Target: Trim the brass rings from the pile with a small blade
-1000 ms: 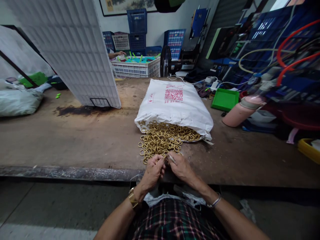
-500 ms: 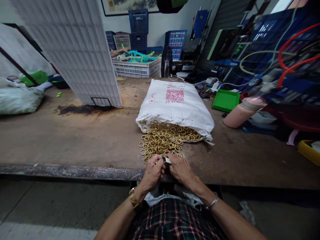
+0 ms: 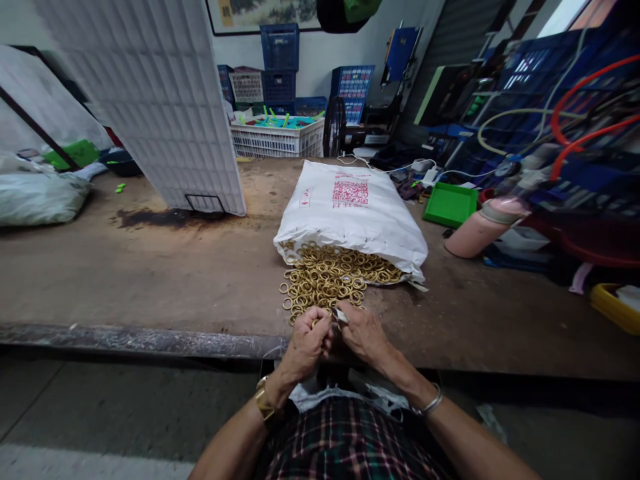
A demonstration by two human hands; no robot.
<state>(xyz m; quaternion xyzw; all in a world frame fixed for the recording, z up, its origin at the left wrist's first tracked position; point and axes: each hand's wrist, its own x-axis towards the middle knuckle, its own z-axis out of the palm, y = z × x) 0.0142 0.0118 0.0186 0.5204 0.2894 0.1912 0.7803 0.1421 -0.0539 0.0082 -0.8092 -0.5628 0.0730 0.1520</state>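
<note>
Evidently, left hand (image 3: 311,335) was closed around a gold-coloured ring (image 3: 315,323), presumably steadying it beside the pale tool (image 3: 342,316) gripped in the right hand (image 3: 364,333). Loose rings (image 3: 324,283) spread just beyond, from the white sack (image 3: 350,219) onto the worktop (image 3: 165,280), likely for easy reach.

Left hand (image 3: 306,338) beside right hand (image 3: 367,335), fingers (image 3: 317,313) curled
</note>
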